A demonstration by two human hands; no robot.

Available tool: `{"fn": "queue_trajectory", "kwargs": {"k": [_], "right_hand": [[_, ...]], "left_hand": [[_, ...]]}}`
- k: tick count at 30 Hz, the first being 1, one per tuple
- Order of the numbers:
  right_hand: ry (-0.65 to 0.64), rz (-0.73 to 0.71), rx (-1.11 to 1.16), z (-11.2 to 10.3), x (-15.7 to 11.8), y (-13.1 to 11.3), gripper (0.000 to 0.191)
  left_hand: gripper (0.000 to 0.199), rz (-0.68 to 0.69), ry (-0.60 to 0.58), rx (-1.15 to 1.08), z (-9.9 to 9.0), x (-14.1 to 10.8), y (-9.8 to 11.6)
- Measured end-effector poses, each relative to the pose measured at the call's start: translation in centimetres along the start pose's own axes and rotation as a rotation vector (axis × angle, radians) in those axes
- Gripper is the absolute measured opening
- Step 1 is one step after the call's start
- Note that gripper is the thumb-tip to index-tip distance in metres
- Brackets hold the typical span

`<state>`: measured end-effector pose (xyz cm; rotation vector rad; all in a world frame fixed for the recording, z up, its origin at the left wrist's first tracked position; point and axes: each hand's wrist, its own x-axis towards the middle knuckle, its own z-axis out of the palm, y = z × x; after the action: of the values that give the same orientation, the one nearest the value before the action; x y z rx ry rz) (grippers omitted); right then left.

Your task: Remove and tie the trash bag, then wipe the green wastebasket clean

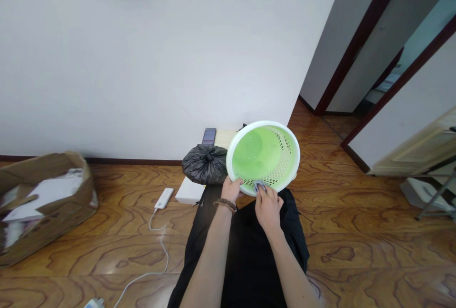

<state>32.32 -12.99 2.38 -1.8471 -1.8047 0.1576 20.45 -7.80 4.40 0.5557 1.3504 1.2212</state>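
A light green plastic basket (pixel 254 149) with a white rim and perforated sides is tilted so that its inside faces me. My left hand (pixel 231 190) grips the near left part of the rim, thumb on top. At the near edge, my right hand (pixel 268 208) pinches a small greyish cloth (pixel 260 185) and presses it against the basket's inner wall near the rim. Most of the cloth is covered by my fingers. A tied black plastic bag (pixel 205 164) sits just left of the basket, partly behind it.
On the wooden floor, a white box (pixel 188 191) lies beneath the bag. A white power strip (pixel 164 198) with a cable lies left of it. An open cardboard box (pixel 67 208) with papers stands at far left. The wall is ahead; a doorway (pixel 342 113) opens right.
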Motion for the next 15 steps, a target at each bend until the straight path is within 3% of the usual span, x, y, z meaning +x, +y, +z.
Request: {"fn": "queue_trajectory", "kwargs": {"k": [3, 15], "right_hand": [[0.026, 0.056, 0.008, 0.31, 0.17, 0.84, 0.035], [-0.016, 0.026, 0.169, 0.74, -0.02, 0.33, 0.032]], "left_hand": [[0.031, -0.005, 0.003, 0.022, 0.21, 0.16, -0.20], [0.027, 0.034, 0.002, 0.057, 0.05, 0.05, -0.37]]}}
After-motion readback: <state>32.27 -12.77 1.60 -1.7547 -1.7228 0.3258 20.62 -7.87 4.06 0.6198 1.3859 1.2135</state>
